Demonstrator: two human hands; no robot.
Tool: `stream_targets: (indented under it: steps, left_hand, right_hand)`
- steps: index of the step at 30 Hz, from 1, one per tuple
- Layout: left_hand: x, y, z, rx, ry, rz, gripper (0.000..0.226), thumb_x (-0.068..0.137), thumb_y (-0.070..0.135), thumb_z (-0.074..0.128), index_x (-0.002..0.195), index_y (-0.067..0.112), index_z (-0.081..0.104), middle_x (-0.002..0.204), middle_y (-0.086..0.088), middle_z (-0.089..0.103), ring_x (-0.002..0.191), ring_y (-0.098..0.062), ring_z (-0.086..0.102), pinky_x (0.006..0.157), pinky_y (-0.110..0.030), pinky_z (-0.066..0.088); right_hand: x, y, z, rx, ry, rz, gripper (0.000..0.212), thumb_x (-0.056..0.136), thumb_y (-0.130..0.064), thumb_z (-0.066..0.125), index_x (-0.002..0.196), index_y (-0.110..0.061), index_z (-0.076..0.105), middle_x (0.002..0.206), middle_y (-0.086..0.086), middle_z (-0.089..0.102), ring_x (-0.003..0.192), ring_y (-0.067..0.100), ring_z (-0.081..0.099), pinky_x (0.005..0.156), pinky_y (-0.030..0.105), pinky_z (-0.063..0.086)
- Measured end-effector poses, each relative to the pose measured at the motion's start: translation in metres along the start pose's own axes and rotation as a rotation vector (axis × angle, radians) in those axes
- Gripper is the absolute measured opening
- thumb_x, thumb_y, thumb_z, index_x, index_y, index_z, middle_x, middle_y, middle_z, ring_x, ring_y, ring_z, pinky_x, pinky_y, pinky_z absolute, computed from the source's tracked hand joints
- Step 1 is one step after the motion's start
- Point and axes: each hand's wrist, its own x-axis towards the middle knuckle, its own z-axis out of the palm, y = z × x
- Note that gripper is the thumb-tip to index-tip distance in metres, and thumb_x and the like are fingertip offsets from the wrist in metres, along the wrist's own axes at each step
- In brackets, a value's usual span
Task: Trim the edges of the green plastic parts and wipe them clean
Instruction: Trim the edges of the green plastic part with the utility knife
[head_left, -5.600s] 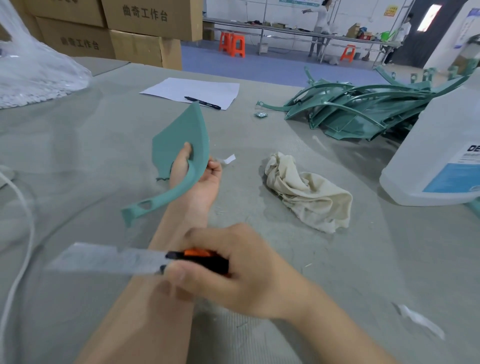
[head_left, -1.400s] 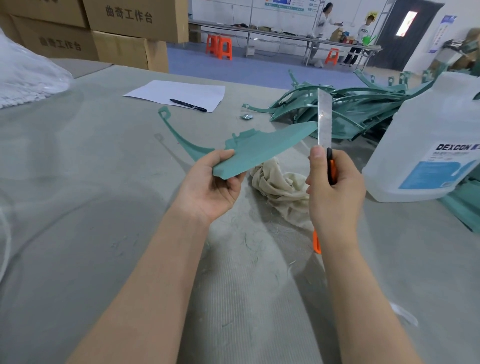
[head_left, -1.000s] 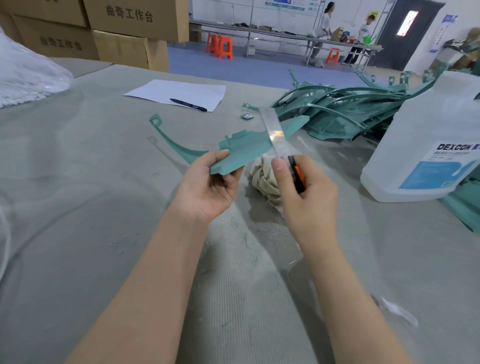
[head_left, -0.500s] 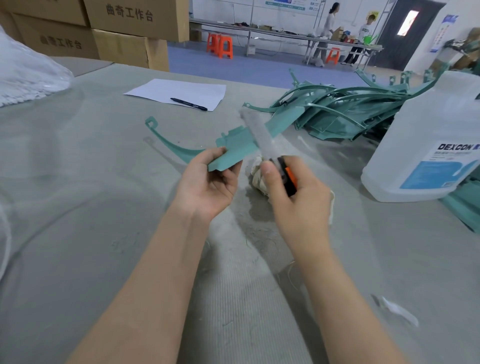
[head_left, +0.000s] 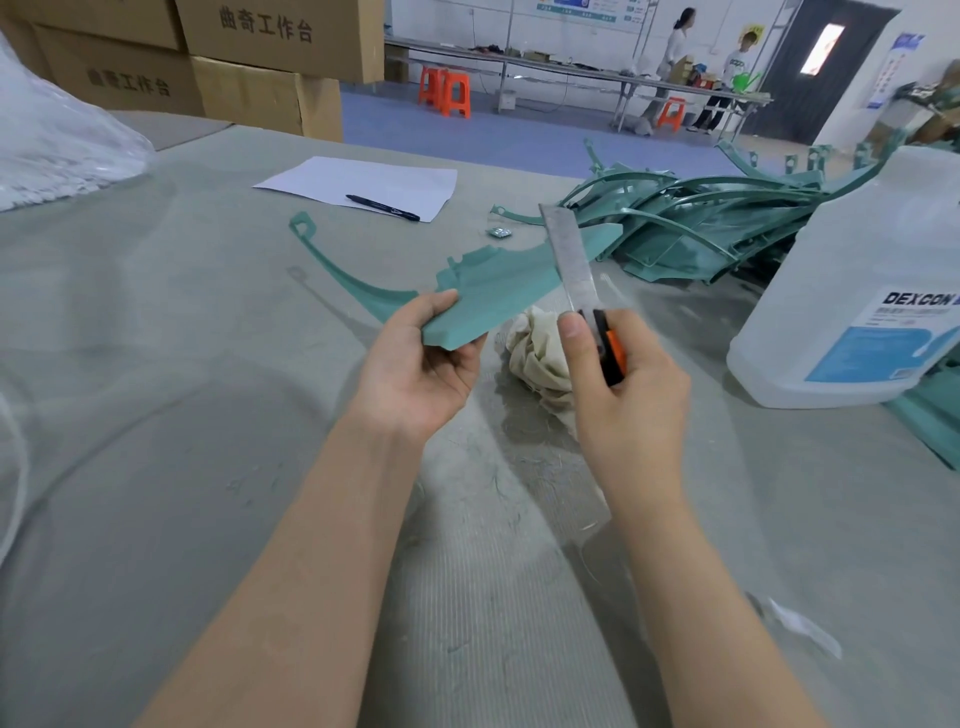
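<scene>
- Centrally, the left hand (head_left: 421, 364) grips a curved, flat green plastic part (head_left: 498, 291) by its broad near end, thumb on top and fingers curled beneath; the part is held clear above the grey felt-covered surface (head_left: 156, 415), and its thin hooked arm reaches away to the left
- the right hand (head_left: 623, 395) is closed round an orange-and-black utility knife (head_left: 610, 348), thumb pressed along the handle; the long steel blade points up and away, crossing the part's right-hand edge near its tapered tip
- a crumpled cream cloth (head_left: 535, 358) lies on the surface just behind and between the two hands
- a tangled pile of green plastic parts (head_left: 701, 228) sits farther back on the right; beside it stands a large translucent white plastic jug (head_left: 857, 291) with a blue label reading DEXCON
- a white sheet of paper (head_left: 363, 184) with a black pen (head_left: 382, 207) on it lies at the far side; brown cardboard boxes (head_left: 260, 52) are stacked beyond, and a clear plastic bag (head_left: 52, 140) rests at the left edge
- fine green shavings (head_left: 498, 488) are scattered on the surface between the forearms
</scene>
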Motion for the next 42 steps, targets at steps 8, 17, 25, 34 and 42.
stream_targets:
  steps: [8,17,25,34,42]
  left_hand:
    - [0.001,-0.001,0.0,-0.034,0.013,0.009,0.012,0.092,0.007,0.052,0.083,0.008,0.059,0.071,-0.005,0.068,0.052,-0.012,0.062,0.035,-0.013,0.041]
    - [0.006,0.0,-0.003,-0.036,0.089,0.038,0.016,0.091,0.01,0.05,0.078,0.006,0.058,0.07,-0.003,0.057,0.055,-0.01,0.052,0.073,-0.018,0.047]
    - [0.003,0.002,-0.001,0.013,0.083,0.115,0.009,0.092,0.01,0.052,0.087,0.009,0.059,0.078,-0.004,0.06,0.06,-0.012,0.058,0.053,-0.018,0.05]
    - [-0.002,0.0,0.003,0.082,0.095,0.225,0.014,0.091,0.009,0.057,0.078,0.014,0.06,0.061,0.002,0.069,0.051,-0.007,0.066,0.042,-0.015,0.046]
    - [-0.004,0.001,0.003,0.07,0.088,0.246,0.015,0.092,0.008,0.056,0.079,0.013,0.06,0.061,0.002,0.069,0.052,-0.008,0.066,0.043,-0.016,0.047]
  right_hand:
    - [-0.004,-0.005,0.004,-0.023,-0.059,-0.052,0.026,0.091,-0.048,0.054,0.072,-0.033,0.045,0.051,-0.012,0.044,0.053,0.004,0.042,0.051,0.015,0.031]
    - [-0.017,-0.013,0.017,-0.114,-0.207,-0.212,0.024,0.088,-0.052,0.054,0.081,-0.03,0.056,0.052,-0.017,0.04,0.055,0.008,0.043,0.054,0.031,0.037]
    - [-0.014,-0.011,0.013,-0.058,-0.231,-0.175,0.029,0.086,-0.061,0.048,0.082,-0.033,0.055,0.052,-0.016,0.043,0.053,0.006,0.044,0.053,0.031,0.04]
    - [0.002,0.003,0.0,-0.069,-0.083,0.065,0.022,0.093,-0.048,0.055,0.084,-0.028,0.057,0.055,-0.012,0.05,0.059,0.001,0.048,0.055,0.02,0.033]
    - [0.0,0.0,0.0,-0.058,-0.133,0.059,0.024,0.094,-0.047,0.055,0.074,-0.033,0.052,0.054,-0.014,0.05,0.057,0.004,0.045,0.052,0.018,0.031]
